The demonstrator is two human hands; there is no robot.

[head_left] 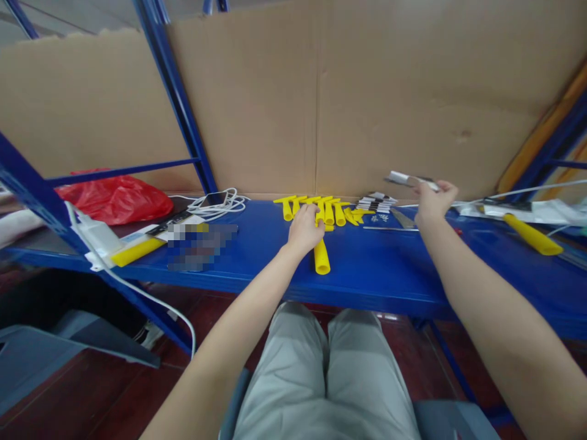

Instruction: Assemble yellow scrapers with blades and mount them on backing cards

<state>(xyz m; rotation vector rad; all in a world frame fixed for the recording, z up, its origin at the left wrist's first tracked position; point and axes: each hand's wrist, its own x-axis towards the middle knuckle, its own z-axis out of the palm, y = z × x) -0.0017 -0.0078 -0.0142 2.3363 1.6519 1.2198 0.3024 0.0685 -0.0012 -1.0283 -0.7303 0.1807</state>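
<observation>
My left hand [306, 231] is over the middle of the blue shelf, its fingers curled on the head of a yellow T-shaped handle [322, 260], whose hollow round end points toward me. Right behind it, several similar yellow T-shaped handles [287, 211] lie in a row. My right hand [435, 198] is raised above the shelf and pinches a thin flat strip [400, 178], part white and part dark, pointing left. Below that strip sits a stack of black-and-white pieces [376, 202], with small flat yellow pieces [352, 217] beside it.
A flat metal blade [402, 219] lies near the stack. To the left are a red plastic bag [117, 198], a coiled white cable [220, 205] and a yellow-handled tool [140, 250]. Another yellow handle [534, 235] lies at right. Cardboard [257, 104] stands behind the blue shelf [367, 269].
</observation>
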